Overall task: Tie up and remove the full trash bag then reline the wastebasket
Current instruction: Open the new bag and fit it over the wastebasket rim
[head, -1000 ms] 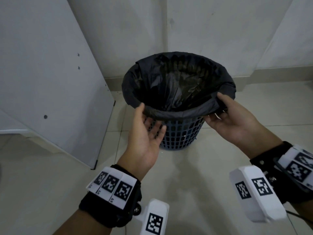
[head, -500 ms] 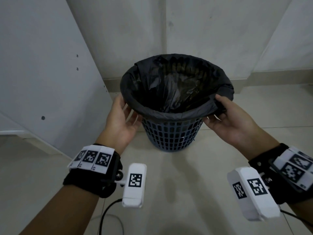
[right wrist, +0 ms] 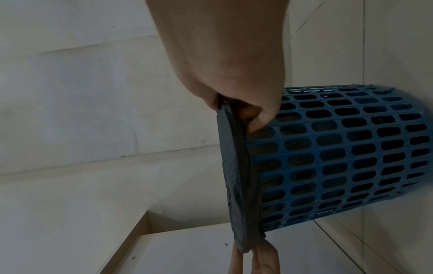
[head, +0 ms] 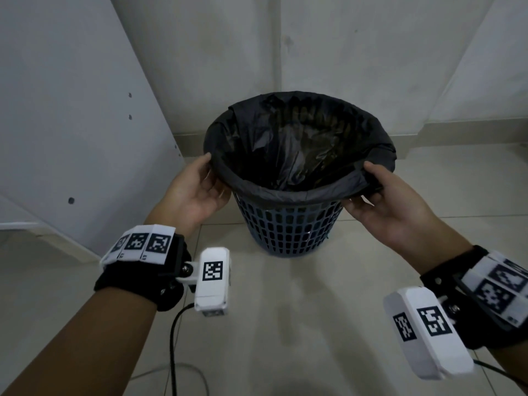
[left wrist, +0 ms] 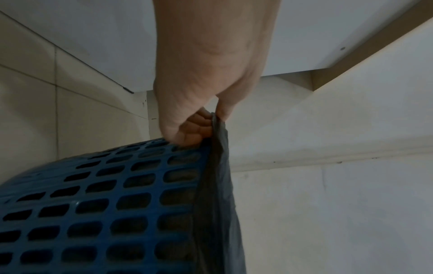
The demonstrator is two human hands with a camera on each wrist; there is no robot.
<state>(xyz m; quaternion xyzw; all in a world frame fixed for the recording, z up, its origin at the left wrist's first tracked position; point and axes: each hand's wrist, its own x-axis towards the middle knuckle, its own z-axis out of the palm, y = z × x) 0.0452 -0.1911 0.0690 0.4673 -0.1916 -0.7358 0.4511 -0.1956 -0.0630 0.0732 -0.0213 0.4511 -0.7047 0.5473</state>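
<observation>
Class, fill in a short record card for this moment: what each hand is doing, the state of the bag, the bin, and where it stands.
left hand: pinches the bag's folded edge at the bin's left rim
right hand: grips the folded edge at the right rim
trash bag: black, open, still lining the bin, not tied
wastebasket: blue, perforated, upright
floor: pale tiles, bin near the wall

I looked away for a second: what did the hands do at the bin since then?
The left hand slid from the front of the rim round to its left side and now pinches the bag edge there. The right hand kept its grip on the right edge. The bin stayed put.
</observation>
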